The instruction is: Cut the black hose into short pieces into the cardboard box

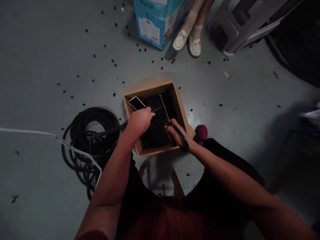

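Observation:
My left hand (140, 120) is closed around a black corrugated tube (122, 126), whose free end pokes out past my fingers over an open cardboard box (180, 106). From the other side of my hand the tube runs back to the coil on the floor. My right hand (175, 133) grips a pair of scissors (183, 138) by the black handles, with the blades pointing up and away from me, close to the tube's end. Many small black cut pieces (155, 133) fill the box. A dark flat object with a pale edge (136, 103) leans in its far left corner.
A coil of black tubing (100, 116) lies on the floor left of the box, near a white cable (72, 146). Small black pieces are scattered across the floor. Ahead are a blue carton (150, 26), another person's feet in white shoes (180, 40) and a grey plastic stool (227, 30).

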A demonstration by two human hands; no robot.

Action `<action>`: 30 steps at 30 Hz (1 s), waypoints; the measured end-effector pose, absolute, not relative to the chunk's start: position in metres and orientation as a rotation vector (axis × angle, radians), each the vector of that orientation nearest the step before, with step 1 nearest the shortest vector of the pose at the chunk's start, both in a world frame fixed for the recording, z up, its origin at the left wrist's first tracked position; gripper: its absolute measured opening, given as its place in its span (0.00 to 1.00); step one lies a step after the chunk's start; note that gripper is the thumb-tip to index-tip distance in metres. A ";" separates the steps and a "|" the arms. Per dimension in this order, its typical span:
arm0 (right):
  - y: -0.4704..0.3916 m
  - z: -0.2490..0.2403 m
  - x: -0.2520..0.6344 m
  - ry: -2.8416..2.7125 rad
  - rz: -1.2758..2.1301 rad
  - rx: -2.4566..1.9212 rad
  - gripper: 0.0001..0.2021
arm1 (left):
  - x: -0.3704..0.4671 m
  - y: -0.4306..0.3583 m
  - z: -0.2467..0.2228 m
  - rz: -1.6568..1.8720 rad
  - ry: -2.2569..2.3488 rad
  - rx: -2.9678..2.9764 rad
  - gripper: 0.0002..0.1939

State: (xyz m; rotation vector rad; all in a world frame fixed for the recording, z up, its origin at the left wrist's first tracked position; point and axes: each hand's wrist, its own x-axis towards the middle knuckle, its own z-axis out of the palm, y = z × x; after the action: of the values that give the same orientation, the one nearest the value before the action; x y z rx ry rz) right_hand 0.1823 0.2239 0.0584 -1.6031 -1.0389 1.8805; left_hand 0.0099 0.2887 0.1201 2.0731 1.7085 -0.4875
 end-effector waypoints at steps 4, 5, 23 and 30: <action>0.218 0.051 0.176 -1.062 1.945 -1.618 0.09 | 0.009 0.288 0.119 -0.614 1.690 2.031 0.19; 0.216 0.049 0.174 -1.043 1.969 -1.605 0.09 | 0.008 0.288 0.118 -0.634 1.681 2.025 0.19; 0.209 0.051 0.165 -0.849 2.086 -1.663 0.10 | 0.003 0.293 0.116 -0.724 1.664 1.994 0.20; 0.204 0.043 0.165 -0.740 2.116 -1.640 0.12 | -0.001 0.295 0.117 -0.727 1.612 2.027 0.18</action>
State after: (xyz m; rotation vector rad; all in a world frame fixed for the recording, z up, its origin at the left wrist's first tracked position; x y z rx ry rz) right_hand 0.1651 0.2038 0.0433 -1.6399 -0.7396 2.1159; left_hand -0.0010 0.2952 0.1166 2.0265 1.6121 -0.7275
